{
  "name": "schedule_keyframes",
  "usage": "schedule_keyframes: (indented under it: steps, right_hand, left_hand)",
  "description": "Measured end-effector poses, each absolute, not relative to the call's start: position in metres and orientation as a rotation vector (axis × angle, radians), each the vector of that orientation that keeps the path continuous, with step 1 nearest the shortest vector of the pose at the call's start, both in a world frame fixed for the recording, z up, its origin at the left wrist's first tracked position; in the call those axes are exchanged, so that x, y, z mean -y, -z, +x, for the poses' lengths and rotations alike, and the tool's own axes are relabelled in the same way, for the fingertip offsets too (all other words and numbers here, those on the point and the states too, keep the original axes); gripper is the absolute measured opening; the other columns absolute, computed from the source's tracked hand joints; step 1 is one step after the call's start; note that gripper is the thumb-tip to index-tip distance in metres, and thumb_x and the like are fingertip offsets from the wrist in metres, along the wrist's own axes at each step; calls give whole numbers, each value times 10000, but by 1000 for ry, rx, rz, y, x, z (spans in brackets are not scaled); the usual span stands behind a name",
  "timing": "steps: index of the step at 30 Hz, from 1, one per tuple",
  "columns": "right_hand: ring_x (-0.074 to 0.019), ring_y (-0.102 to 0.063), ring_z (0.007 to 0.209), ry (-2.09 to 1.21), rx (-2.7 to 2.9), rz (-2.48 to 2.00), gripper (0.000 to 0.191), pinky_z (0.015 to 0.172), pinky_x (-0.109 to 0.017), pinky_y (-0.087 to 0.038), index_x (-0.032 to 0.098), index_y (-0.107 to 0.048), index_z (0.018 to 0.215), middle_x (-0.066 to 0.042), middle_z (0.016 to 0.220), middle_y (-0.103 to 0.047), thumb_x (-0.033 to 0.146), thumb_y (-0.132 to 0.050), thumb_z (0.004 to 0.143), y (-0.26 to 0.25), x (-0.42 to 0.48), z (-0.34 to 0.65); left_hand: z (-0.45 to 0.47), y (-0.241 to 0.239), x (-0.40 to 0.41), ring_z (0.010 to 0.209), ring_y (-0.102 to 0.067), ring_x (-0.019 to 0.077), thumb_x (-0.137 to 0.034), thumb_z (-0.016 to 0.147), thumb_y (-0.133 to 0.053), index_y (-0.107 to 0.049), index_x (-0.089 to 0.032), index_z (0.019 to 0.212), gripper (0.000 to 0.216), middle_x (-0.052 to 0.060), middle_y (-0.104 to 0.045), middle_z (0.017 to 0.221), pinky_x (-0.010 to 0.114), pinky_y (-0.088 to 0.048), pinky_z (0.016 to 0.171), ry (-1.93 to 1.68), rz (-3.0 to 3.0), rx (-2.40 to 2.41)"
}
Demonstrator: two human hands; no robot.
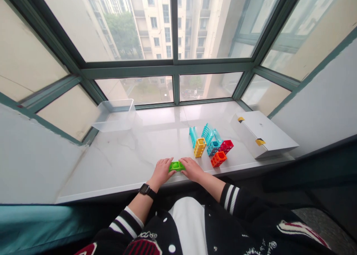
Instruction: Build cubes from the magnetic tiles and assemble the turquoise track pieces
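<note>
Near the front edge of the white marbled sill, a green plastic toy block (176, 166) with square openings lies lengthwise between my hands. My left hand (162, 170) grips its left end, and my right hand (192, 168) has its fingers on the right end. To the right of my right hand stand a yellow block (200, 148), an orange block (218, 159), a red block (226, 146) and a blue block (213, 148), all hollow. Behind them are turquoise curved track pieces (207, 133).
A clear plastic bin (115, 117) sits at the back left by the window. On the right is a white box (263, 132) with yellow-and-black tape pieces. Green window frames (175, 70) bound the marbled sill (134, 154) at the back; walls close both sides.
</note>
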State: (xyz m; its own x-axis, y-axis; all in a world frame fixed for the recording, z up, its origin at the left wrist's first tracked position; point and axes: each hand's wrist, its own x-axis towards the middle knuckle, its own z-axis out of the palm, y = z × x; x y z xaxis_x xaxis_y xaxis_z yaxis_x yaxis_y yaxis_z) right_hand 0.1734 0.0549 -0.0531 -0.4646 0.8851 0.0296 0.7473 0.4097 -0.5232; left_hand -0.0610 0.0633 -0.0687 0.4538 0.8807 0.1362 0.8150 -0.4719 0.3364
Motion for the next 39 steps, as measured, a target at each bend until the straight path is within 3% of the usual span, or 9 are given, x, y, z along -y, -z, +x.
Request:
schedule_keyframes:
  steps: [5, 10, 25, 32, 39]
  right_hand:
    - [-284, -586, 1295, -653, 2420, -1350, 542, 1124, -413, -446, 274, -659, 1403, -96, 1405, -662, 90, -676, 894, 60, -64, 165]
    - [-295, -584, 1263, -669, 2376, -1352, 341, 1079, -400, -454, 282, -783, 1220, -93, 1388, -665, 154, -575, 982, 64, -63, 169]
    - [-274, -540, 1097, -463, 2334, -1557, 427, 984, -378, -474, 363, -723, 1336, -98, 1318, -617, 173, -571, 986, 69, -47, 163]
    - [-263, -545, 1126, -397, 2381, -1689, 433, 958, -339, -443, 376, -662, 1413, -99, 1357, -589, 224, -543, 1026, 58, -43, 166]
    - [-279, -557, 1113, -385, 2401, -1777, 489, 919, -345, -448, 384, -614, 1469, -114, 1333, -582, 226, -527, 1015, 54, -46, 166]
  left_hand:
    - [-78, 75, -57, 1232, -623, 283, -254, 937, -649, -519, -267, 1456, 535, 108, -667, 1351, 465, -462, 1099, -388, 2447, -1466]
    - [-84, 80, -50, 1279, -599, 287, -229, 948, -607, -481, -231, 1478, 544, 127, -648, 1387, 475, -456, 1126, -512, 2409, -1430]
    - [-73, 72, -40, 1243, -604, 265, -198, 1023, -496, -483, -272, 1466, 449, 93, -618, 1478, 404, -463, 1021, -322, 2387, -1662]
    - [-70, 69, -47, 1204, -613, 257, -239, 1051, -494, -498, -280, 1480, 431, 95, -594, 1478, 369, -497, 985, -206, 2367, -1867]
    - [-72, 68, -68, 1065, -635, 244, -337, 1074, -474, -503, -340, 1521, 448, 96, -639, 1287, 328, -509, 845, -149, 2257, -2034]
